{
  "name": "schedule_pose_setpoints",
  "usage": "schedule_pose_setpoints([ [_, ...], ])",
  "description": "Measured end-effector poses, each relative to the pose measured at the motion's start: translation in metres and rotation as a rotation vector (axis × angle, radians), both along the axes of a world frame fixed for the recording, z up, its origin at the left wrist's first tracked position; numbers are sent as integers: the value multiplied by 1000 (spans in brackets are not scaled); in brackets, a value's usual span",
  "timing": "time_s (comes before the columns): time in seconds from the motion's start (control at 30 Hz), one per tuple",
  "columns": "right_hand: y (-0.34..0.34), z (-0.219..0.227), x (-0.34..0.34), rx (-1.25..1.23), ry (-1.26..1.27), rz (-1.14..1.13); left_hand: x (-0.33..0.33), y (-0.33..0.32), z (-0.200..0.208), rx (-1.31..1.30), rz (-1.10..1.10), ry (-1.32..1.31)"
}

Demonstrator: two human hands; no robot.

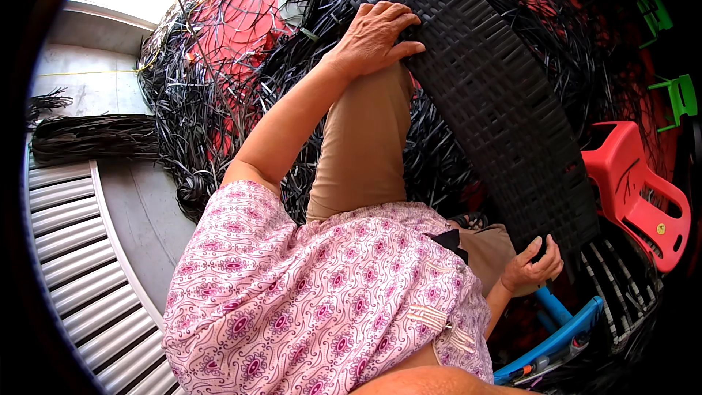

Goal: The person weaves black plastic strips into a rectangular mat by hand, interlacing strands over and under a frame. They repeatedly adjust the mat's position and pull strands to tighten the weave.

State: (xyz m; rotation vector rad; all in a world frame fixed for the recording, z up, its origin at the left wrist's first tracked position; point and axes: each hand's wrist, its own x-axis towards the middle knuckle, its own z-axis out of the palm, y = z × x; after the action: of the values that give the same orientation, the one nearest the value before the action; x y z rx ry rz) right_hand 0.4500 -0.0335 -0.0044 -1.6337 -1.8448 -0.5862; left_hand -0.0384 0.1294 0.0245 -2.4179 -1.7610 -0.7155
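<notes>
A long woven panel of flat black strips (497, 95) slants from the top middle down to the lower right, alongside my legs. My left hand (376, 38) lies over my raised knee at the panel's left edge, its thumb stretched out apart from the bent fingers. At the panel's lower end is my right hand (532, 267), its fingers curled in. Something dark shows between that thumb and the fingers, too unclear to name.
Loose black strips (197, 124) cover much of the red floor (234, 29). A strip bundle (95, 137) lies left, by a slatted metal bench (88, 249). Right are a red plastic chair (621, 168), green chairs (681, 95), a blue plastic piece (556, 336) and a striped rack (621, 285).
</notes>
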Motion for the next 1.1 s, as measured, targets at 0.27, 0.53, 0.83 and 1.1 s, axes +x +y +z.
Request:
schedule_pose_setpoints([
  [0.27, 3, 4, -4, -16, 10, 1, -8, 3, -3, 18, -44, 2],
  [0.53, 1, 3, -4, -15, -5, -1, -13, 4, -1, 0, -14, -36],
  [0.83, 2, 1, -2, -10, -17, 4, -27, 12, -16, 100, 111, -58],
  [1.1, 2, 3, -4, -25, -5, -3, -35, 20, -22, 187, 105, 38],
])
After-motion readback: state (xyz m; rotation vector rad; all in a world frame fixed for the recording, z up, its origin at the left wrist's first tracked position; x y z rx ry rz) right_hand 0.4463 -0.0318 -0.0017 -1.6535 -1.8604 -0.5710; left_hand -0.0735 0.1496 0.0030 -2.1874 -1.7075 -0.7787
